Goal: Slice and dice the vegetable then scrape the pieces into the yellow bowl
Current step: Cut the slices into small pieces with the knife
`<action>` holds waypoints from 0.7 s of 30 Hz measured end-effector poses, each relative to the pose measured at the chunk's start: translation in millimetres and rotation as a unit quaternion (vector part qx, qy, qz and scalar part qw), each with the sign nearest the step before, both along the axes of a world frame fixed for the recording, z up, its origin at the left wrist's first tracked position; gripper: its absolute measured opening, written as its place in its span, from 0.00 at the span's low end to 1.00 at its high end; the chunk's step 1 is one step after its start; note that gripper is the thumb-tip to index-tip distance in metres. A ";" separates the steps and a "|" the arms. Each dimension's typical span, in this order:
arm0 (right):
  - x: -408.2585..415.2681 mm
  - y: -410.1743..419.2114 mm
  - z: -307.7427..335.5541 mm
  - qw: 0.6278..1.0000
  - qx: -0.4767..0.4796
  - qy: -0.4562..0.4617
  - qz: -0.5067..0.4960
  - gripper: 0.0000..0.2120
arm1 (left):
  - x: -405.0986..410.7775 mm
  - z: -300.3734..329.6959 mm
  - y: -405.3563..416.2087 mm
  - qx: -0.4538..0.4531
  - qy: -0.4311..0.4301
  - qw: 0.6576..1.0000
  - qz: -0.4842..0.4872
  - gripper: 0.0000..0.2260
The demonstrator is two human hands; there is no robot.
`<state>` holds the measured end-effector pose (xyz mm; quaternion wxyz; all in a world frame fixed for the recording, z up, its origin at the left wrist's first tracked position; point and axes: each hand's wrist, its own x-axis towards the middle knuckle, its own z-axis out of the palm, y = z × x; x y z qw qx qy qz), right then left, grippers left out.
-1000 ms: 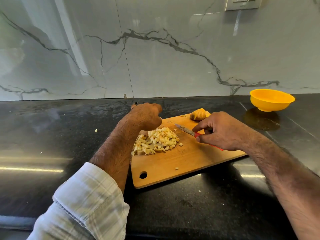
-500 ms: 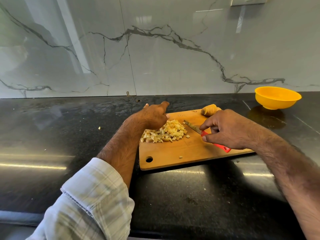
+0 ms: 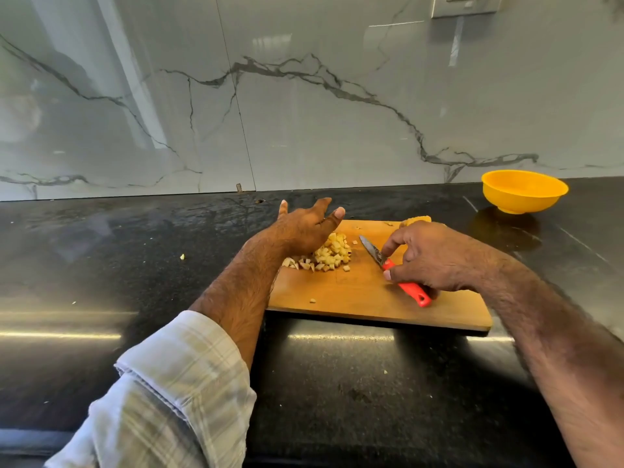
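- The right hand [image 3: 435, 256] holds a small knife [image 3: 393, 270] on the wooden cutting board [image 3: 358, 292]: thumb and fingers curl round the red handle [image 3: 410, 292] near where it meets the blade.
- The knife's long axis runs diagonally across the board; its blade tip points up and to the left, toward the heap of diced vegetable pieces [image 3: 329, 253], and the handle's end points down and to the right, toward the board's near edge.
- The left hand [image 3: 304, 228] is at the board's left end with its fingers straight and spread; its heel lies against the left side of the heap and it holds nothing.
- An uncut yellow piece of the vegetable [image 3: 417, 220] lies at the board's far edge, partly hidden behind the right hand.
- The yellow bowl [image 3: 525, 190] stands upright on the black countertop [image 3: 135, 265], well apart from the board, at the far right by the marble wall.
- A few stray bits lie on the board and countertop.
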<state>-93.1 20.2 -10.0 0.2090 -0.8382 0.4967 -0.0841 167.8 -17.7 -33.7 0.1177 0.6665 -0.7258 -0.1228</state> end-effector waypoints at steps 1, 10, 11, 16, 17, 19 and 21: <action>-0.6 -0.4 0.9 1.000 -0.005 0.001 -0.005 0.16 | 1.1 -0.1 -0.8 -0.002 -0.005 1.000 0.001 0.36; -6.1 1.2 8.3 0.999 0.007 0.037 -0.010 0.14 | 4.7 4.9 0.0 -0.011 -0.034 0.999 0.010 0.46; -6.5 2.2 8.5 0.999 0.004 0.035 -0.007 0.13 | 4.7 4.8 0.9 -0.012 -0.031 0.999 0.011 0.45; -14.6 1.5 13.1 0.994 -0.033 -0.104 -0.031 0.05 | 0.6 4.1 11.4 -0.052 -0.010 0.999 0.007 0.34; -17.4 0.3 15.0 0.987 -0.046 -0.143 -0.054 0.03 | -0.6 4.8 13.4 -0.071 -0.006 0.997 0.007 0.31; -22.3 -2.5 18.0 0.973 -0.083 -0.194 -0.097 0.03 | -3.2 6.0 15.4 -0.111 0.009 0.994 0.011 0.28; -26.9 -4.4 18.5 0.959 -0.118 -0.229 -0.121 0.03 | -9.5 7.0 16.2 -0.132 0.032 0.991 0.013 0.25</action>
